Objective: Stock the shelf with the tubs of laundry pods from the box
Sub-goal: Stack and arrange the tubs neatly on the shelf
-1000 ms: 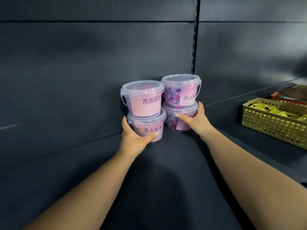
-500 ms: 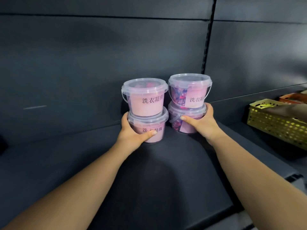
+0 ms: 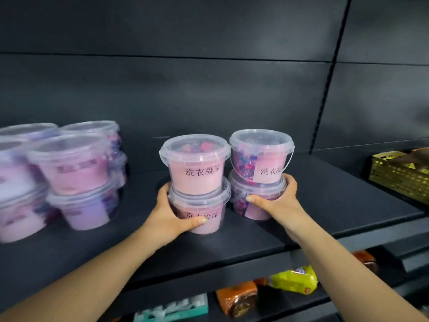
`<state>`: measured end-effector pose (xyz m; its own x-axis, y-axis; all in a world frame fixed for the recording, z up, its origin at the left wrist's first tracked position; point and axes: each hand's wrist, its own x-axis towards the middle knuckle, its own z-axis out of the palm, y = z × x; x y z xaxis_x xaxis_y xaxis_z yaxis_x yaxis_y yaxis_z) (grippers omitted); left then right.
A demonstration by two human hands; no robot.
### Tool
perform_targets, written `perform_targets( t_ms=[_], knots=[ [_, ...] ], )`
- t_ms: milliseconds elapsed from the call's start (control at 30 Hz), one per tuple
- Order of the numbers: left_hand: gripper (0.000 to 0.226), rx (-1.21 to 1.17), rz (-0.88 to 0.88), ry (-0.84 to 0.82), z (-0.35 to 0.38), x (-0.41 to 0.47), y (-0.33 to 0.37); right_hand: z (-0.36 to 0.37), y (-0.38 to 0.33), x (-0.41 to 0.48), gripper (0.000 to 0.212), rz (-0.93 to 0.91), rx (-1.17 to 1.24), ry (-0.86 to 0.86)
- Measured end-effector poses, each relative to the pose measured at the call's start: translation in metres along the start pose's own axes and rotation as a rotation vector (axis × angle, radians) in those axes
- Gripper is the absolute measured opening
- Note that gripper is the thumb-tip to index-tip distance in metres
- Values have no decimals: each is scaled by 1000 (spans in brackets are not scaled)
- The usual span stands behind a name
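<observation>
Dark grey back panels rise behind a matte black shelf (image 3: 336,201). At its far left stands a blurred cluster of lidded tubs (image 3: 72,168), stacked two high. Near the middle, the left hand (image 3: 169,214) grasps the lower left tub (image 3: 204,206), with its thumb across the front and its fingers round the far side. An upper left tub (image 3: 197,169) of laundry pods, with a pink label and printed characters, sits on that tub's lid. Just beside it, the right hand (image 3: 281,203) clasps the lower right tub (image 3: 255,212), which carries an upper right tub (image 3: 260,156) whose handle hangs down. Whether the two stacks rest on the shelf or sit just above it cannot be told. A yellow perforated basket (image 3: 394,180) sits at the far right. Below, a teal pack (image 3: 176,307), an orange packet (image 3: 236,296) and a yellow packet (image 3: 294,278) lie on a lower shelf (image 3: 278,307).
</observation>
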<state>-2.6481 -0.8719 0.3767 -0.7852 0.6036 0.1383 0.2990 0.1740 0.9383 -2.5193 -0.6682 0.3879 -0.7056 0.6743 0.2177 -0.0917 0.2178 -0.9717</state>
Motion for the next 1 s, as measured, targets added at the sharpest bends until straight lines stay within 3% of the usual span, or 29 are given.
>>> perform_targets(
  t_ms=[133, 433, 600, 900, 1000],
  knots=[
    [136, -1, 32, 22, -59, -54, -11, 52, -16, -43, 99, 13, 17, -65],
    [138, -51, 18, 123, -171, -120, -39, 153, -42, -105, 97, 16, 28, -155],
    [123, -102, 4, 154, -221, -145, -50, 199, -50, -126, 95, 12, 34, -190],
    [156, -174, -51, 184, -277, -162, -64, 245, -56, -147, 98, -2, 23, -223],
    [158, -168, -64, 172, -279, -159, -65, 262, -59, -152, 101, -9, -21, -208]
  ],
)
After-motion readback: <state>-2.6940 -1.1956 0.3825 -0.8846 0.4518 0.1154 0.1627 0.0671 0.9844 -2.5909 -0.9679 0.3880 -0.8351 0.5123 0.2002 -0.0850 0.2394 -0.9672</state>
